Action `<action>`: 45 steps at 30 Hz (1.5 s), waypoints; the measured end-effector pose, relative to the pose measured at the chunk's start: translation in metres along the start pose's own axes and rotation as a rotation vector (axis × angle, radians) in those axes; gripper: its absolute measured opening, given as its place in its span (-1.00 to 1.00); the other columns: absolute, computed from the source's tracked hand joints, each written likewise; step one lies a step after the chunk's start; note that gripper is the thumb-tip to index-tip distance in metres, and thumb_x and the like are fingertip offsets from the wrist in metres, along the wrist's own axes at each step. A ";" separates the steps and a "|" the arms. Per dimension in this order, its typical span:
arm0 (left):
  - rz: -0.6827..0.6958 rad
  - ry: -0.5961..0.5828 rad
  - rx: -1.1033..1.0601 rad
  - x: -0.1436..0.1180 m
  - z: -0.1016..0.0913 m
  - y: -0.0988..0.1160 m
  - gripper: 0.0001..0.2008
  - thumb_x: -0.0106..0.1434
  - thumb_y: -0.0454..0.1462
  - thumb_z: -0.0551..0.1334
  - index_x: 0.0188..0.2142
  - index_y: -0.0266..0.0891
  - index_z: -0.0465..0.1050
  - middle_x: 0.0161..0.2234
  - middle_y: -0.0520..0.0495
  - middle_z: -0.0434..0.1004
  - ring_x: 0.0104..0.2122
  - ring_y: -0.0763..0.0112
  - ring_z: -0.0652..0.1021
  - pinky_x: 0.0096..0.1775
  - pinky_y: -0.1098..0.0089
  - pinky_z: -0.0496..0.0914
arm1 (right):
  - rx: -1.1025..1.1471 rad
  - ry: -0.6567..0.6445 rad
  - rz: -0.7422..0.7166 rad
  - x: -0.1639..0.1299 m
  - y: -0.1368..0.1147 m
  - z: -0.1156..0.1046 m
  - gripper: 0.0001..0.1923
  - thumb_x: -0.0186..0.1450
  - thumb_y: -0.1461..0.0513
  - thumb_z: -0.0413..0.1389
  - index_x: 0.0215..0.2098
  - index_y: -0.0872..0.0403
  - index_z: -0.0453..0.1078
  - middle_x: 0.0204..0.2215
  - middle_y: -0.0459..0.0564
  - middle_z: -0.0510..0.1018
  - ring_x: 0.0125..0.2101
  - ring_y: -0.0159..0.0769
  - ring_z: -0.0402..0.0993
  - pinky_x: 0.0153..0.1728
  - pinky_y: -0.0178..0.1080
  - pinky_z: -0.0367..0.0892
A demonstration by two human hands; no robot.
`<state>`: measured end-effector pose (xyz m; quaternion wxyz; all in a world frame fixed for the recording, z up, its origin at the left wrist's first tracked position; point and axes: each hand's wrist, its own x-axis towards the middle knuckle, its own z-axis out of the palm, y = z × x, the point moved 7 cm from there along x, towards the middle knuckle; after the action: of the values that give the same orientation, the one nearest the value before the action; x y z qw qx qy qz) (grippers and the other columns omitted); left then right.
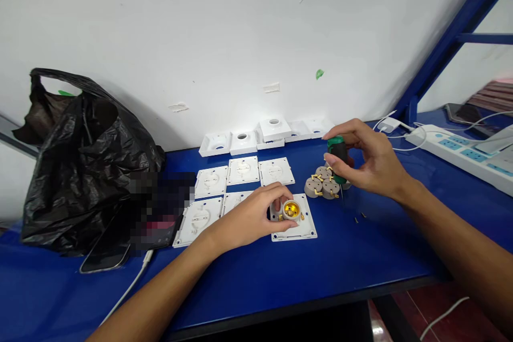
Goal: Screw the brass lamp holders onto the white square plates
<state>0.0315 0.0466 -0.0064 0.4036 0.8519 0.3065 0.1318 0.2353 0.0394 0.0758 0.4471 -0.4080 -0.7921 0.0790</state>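
My left hand (250, 217) rests on a white square plate (298, 228) and pinches a lamp holder with a brass socket (291, 209) that sits on it. My right hand (371, 163) holds a green-handled screwdriver (337, 157) upright, its thin tip pointing down at the blue table near a cluster of grey round socket bases (323, 186) with brass contacts. Two tiny screws (359, 217) lie on the table right of the plate.
Several more white plates (242, 171) lie in rows left of my hands, and white box covers (274, 129) line the wall. A black plastic bag (80, 160) and a phone (106, 254) with a cable sit at left. A white power strip (460, 152) lies at right.
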 end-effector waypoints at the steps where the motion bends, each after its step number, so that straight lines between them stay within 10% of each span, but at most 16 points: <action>1: 0.005 0.005 0.002 0.000 0.000 0.000 -0.74 0.37 -0.09 0.40 -0.08 -0.12 0.44 -0.16 -0.01 0.45 -0.20 0.31 0.46 -0.15 0.32 0.35 | -0.003 -0.014 0.004 0.000 0.000 0.000 -0.80 0.40 0.16 0.24 -0.04 -0.11 0.36 -0.52 -0.21 0.44 -0.59 -0.37 0.31 -0.57 -0.24 0.28; 28: -0.006 -0.012 0.011 0.001 0.000 -0.003 -0.72 0.37 -0.06 0.39 -0.08 -0.12 0.44 -0.19 -0.02 0.43 -0.18 0.26 0.47 -0.14 0.31 0.35 | -0.054 -0.277 0.015 -0.004 0.003 0.020 -0.80 0.33 0.20 0.27 -0.10 -0.10 0.41 -0.61 -0.27 0.38 -0.63 -0.41 0.24 -0.56 -0.27 0.21; 45: -0.006 -0.023 0.055 0.001 0.001 0.000 -0.72 0.39 -0.06 0.38 -0.12 -0.14 0.40 -0.19 0.00 0.42 -0.16 0.25 0.45 -0.14 0.31 0.32 | 0.408 0.283 0.296 -0.002 0.014 0.008 -0.62 0.37 -0.03 0.30 -0.03 -0.15 0.27 -0.51 -0.21 0.44 -0.65 -0.37 0.34 -0.67 -0.24 0.27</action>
<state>0.0324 0.0464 -0.0072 0.3838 0.8632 0.3081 0.1122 0.2382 0.0494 0.0631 0.6095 -0.4280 -0.6214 0.2433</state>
